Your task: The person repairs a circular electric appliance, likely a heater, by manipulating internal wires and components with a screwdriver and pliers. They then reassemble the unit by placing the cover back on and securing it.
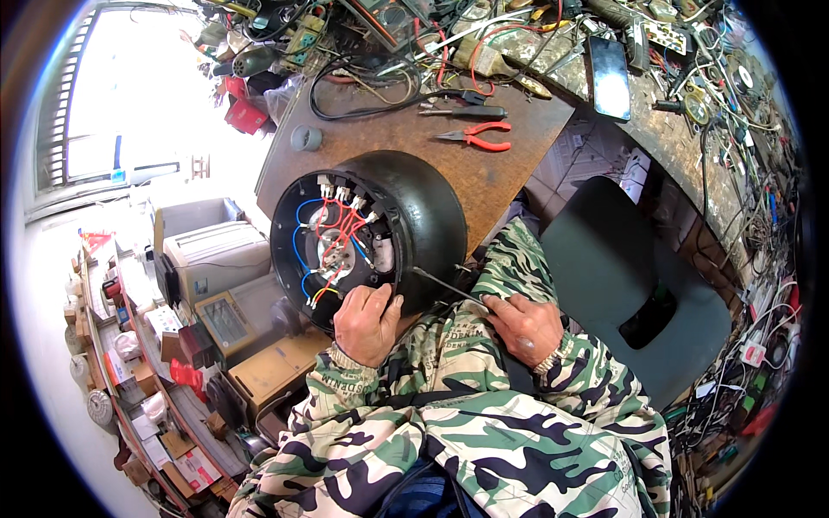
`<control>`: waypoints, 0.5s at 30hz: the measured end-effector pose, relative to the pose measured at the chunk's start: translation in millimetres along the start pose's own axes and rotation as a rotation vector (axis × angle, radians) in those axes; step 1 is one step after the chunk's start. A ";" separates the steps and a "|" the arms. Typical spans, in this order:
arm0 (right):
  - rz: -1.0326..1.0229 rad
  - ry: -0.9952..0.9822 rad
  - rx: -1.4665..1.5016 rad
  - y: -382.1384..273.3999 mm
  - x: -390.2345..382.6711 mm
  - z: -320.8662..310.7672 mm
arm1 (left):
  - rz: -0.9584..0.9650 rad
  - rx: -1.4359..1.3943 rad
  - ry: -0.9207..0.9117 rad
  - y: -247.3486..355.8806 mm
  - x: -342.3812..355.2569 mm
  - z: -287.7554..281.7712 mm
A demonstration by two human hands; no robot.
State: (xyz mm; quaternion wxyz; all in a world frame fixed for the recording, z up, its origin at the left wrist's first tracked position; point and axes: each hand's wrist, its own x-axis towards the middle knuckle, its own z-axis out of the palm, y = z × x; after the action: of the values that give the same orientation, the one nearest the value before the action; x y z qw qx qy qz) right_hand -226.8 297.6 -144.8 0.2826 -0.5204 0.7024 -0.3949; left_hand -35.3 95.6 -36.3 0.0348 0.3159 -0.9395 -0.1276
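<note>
Black round motor housing (380,237) stands on edge at the near edge of the brown workboard (484,164), partly overhanging it toward the person's lap. The open face shows red, blue and yellow wires (332,237) running to a ring of white terminals.

Left hand (367,321): fingers curled over the lower rim of the housing, fingertips in among the wires; clamped on the rim, steadying it.

Right hand (522,326): closed around the handle end of a thin dark screwdriver (445,285), whose shaft slants up-left to the housing's outer wall. The tip's exact seat is hidden by the rim; probably at a screw or seam.

Risks, judged from this layout:
- The housing rests on a curved side. If the left grip loosens while the tool pushes, it could roll off the near edge.
- The tip could slip toward the left fingers, since they sit just beside the tool's line.
- A slipped tip could nick insulation or pull a wire off a terminal.

Red-handled pliers (479,135) and a black-handled tool (471,111) lie toward the far edge, well apart from both hands.
</note>
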 end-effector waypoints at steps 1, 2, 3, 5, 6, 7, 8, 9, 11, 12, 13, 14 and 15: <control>0.019 0.014 0.011 1.7 -0.8 -1.5 | 0.003 -0.001 0.005 -0.3 -0.5 -0.6; 0.040 0.032 0.020 4.4 -1.9 -3.3 | 0.010 -0.004 0.011 -0.2 0.3 -0.9; 0.061 0.050 0.029 6.9 -2.8 -4.7 | 0.010 -0.006 0.010 0.5 1.6 -2.3; 0.167 0.075 0.146 10.1 0.1 -6.9 | 0.004 -0.011 0.010 2.6 3.2 -7.6; 0.222 0.080 0.204 10.0 3.3 -9.9 | -0.001 -0.011 0.015 2.9 2.7 -10.5; 0.277 0.085 0.261 10.2 6.2 -11.9 | -0.003 -0.020 0.020 4.3 2.5 -14.2; 0.318 0.106 0.331 8.9 10.9 -10.9 | -0.002 -0.023 0.026 6.1 3.9 -19.3; 0.342 0.111 0.369 6.2 17.0 -11.6 | -0.001 -0.027 0.033 6.3 4.2 -22.6; 0.388 0.120 0.442 -0.3 30.6 -14.5 | 0.002 -0.059 0.036 2.9 2.2 -23.7; 0.381 0.134 0.445 -1.6 36.4 -13.0 | 0.003 -0.073 0.048 3.6 2.3 -26.4; 0.366 0.134 0.454 -3.7 42.2 -12.9 | 0.003 -0.088 0.061 4.7 2.0 -29.6; 0.351 0.134 0.464 -6.0 47.5 -12.3 | 0.011 -0.031 0.065 4.7 -0.1 -35.9; 0.336 0.133 0.474 -8.7 52.8 -11.6 | -0.012 -0.051 0.120 4.9 -0.2 -42.7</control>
State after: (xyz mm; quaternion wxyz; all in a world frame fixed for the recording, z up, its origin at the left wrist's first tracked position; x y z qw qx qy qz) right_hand -247.5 248.9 -130.6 0.4111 -0.2891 0.6840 -0.5288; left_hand -31.7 90.2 6.2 0.0984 0.3276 -0.9303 -0.1325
